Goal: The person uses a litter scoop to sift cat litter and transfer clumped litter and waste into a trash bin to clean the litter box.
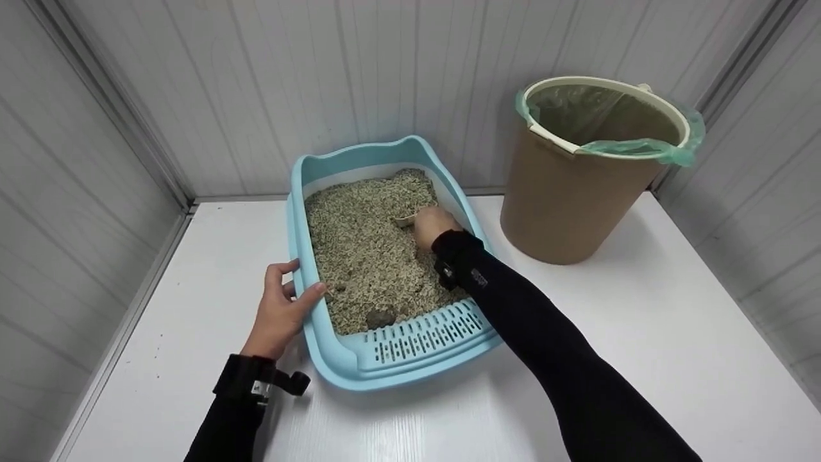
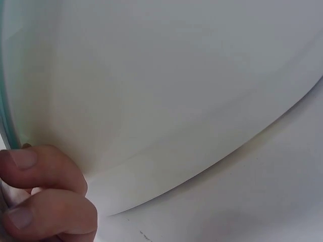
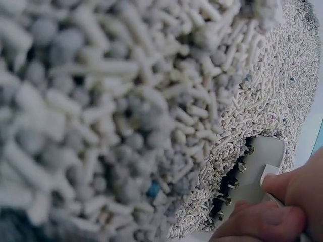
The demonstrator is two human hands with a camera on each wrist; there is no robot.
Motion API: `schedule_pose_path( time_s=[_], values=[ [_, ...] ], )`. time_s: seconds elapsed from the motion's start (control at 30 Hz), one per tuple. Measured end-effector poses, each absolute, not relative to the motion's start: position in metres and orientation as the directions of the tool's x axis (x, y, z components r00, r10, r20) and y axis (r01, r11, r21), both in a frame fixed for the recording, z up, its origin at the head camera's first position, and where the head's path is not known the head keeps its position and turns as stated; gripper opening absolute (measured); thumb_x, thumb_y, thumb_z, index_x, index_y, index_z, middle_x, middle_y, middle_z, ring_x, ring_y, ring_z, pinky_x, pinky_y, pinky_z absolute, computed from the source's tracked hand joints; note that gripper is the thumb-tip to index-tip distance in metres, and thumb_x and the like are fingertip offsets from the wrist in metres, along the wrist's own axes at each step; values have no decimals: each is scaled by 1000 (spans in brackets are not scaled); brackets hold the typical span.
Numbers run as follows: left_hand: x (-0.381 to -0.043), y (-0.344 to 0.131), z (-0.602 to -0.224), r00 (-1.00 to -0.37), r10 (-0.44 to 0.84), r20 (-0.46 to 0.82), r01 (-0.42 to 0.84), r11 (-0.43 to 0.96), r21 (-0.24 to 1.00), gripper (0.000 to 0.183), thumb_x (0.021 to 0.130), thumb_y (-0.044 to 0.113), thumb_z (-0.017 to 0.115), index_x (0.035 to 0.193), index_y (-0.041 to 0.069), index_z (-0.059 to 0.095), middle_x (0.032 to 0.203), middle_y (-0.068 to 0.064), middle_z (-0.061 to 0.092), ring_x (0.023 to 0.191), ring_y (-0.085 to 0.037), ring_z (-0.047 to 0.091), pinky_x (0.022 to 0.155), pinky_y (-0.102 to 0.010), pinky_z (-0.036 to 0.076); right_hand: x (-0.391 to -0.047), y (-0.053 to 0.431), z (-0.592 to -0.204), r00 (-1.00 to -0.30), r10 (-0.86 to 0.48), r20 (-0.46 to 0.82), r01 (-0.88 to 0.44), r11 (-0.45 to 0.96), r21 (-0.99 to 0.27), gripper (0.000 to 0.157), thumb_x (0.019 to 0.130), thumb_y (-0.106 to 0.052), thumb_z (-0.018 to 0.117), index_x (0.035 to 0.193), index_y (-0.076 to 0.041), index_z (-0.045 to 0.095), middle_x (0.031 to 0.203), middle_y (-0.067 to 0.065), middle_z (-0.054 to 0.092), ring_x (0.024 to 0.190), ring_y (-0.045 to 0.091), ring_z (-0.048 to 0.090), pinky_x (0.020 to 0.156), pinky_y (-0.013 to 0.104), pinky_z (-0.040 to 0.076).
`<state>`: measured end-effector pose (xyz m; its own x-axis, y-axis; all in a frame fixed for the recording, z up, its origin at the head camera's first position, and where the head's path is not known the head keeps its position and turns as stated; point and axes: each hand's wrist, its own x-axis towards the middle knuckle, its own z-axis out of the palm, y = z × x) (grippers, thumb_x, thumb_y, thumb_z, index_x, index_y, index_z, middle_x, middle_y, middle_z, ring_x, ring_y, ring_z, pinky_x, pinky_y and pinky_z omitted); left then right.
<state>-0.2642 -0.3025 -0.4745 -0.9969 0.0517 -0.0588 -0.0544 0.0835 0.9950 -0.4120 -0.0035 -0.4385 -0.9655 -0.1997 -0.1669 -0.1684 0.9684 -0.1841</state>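
Scooping seems under way: right grip (image 1: 434,226) clutches the scoop (image 3: 260,160) inside the litter box (image 1: 337,359), left grip (image 1: 281,314) clasps its rim (image 1: 306,247), dark clump (image 1: 381,317) remaining by its slotted ledge (image 1: 426,335).

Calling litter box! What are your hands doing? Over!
Left hand grips litter box by its side. Right hand holds scoop in litter. Dark clump near slotted front, apart from scoop. No blockage visible.
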Motion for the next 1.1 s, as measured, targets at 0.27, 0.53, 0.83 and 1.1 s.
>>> schedule_pose_path(
  time_s=[0.27, 0.53, 0.83, 1.1],
  values=[
    [-265, -302, -476, -996, 59, -65, -59, 96, 994, 74, 109, 20, 75, 165, 11, 29, 137, -30, 65, 100, -24, 74, 77, -35, 62, -411, -3, -440, -970, -194, -148, -157, 960, -230, 45, 115, -4, 52, 71, -11, 57, 108, 24, 78, 98, 37, 74, 91, 44, 59],
    [-266, -302, -476, -997, 53, -51, -45, 111, 993, 72, 108, 21, 76, 163, 9, 30, 132, -30, 66, 98, -24, 74, 78, -34, 62, -413, -3, -439, -975, -196, -109, -166, 957, -240, 33, 115, -6, 53, 94, -1, 77, 110, 25, 77, 100, 40, 74, 94, 47, 60],
    [-266, -302, -475, -997, 53, -47, -42, 90, 995, 72, 107, 19, 77, 162, 9, 32, 131, -29, 68, 97, -24, 75, 78, -35, 63, -414, -5, -437, -978, -206, -6, -198, 948, -249, 44, 122, -20, 46, 105, 3, 79, 106, 27, 73, 102, 42, 73, 97, 50, 59],
    [-265, -303, -476, -997, 54, -54, -48, 106, 993, 75, 107, 23, 77, 164, 10, 30, 133, -29, 66, 98, -24, 74, 78, -34, 62, -407, -6, -434, -969, -243, 55, -249, 938, -240, 52, 123, -18, 45, 72, -10, 52, 86, 22, 62, 91, 44, 71, 85, 51, 57]
  ],
)
